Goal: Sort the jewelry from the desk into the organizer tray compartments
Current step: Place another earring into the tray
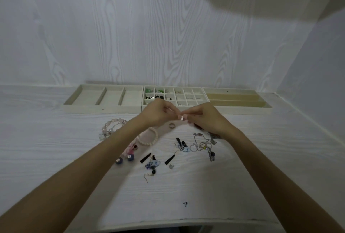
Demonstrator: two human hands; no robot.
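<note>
Both hands, left hand (158, 112) and right hand (203, 119), pinch what looks like a small ring (181, 117) between them, just above the desk (56, 158) in front of the grid tray (198, 97). Next move, I'd guess: drop it in a free cell. No readable writing anywhere.

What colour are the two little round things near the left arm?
Dark blue round earrings with pale, shiny middles. The head view shows them on the desk.

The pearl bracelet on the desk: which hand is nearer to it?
Left. The left hand is just above the pearl bracelet, its wrist crossing over it. The right hand is farther off, to the bracelet's right, beyond the ring.
</note>
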